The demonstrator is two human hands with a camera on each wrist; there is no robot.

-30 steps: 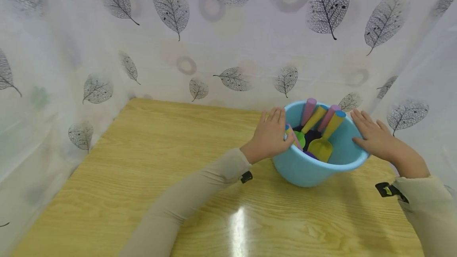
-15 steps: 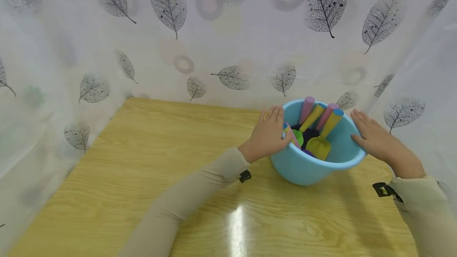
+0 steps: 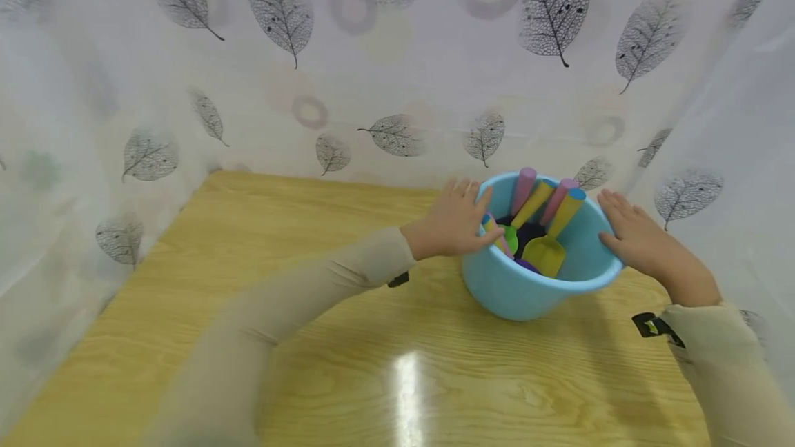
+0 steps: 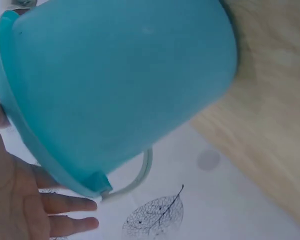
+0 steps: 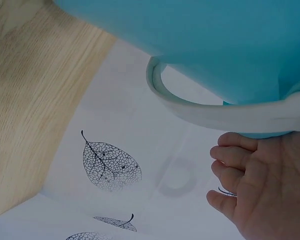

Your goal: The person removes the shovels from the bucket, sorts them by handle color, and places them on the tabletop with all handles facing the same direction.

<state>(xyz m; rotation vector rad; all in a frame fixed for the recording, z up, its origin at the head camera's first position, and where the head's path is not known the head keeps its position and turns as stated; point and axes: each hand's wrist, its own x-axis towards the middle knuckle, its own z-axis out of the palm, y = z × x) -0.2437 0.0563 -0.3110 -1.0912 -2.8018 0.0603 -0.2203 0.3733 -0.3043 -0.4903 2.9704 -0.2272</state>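
Note:
A light blue bucket (image 3: 518, 292) stands on the table with toy shovels inside. Its visible contents include a yellow scoop (image 3: 545, 254), a green scoop (image 3: 508, 240), pink handles (image 3: 524, 188) and something purple low in the bucket. My left hand (image 3: 450, 219) is at the left rim, fingers spread and straight, thumb over the edge. At the right rim, my right hand (image 3: 649, 240) rests with its fingers extended. The white bucket handle (image 5: 200, 112) hangs on the far side, visible in the right wrist view beside my right fingers.
The wood-grain table (image 3: 298, 226) extends to the left and toward me. Behind it and along both sides hangs a pale curtain (image 3: 404, 54) with leaf prints. A light reflection lies on the front of the table.
My left fingers have spread apart, and that hand has shifted slightly back from the rim. The right hand stays at the rim. The whole head view has drifted slightly, moving everything left.

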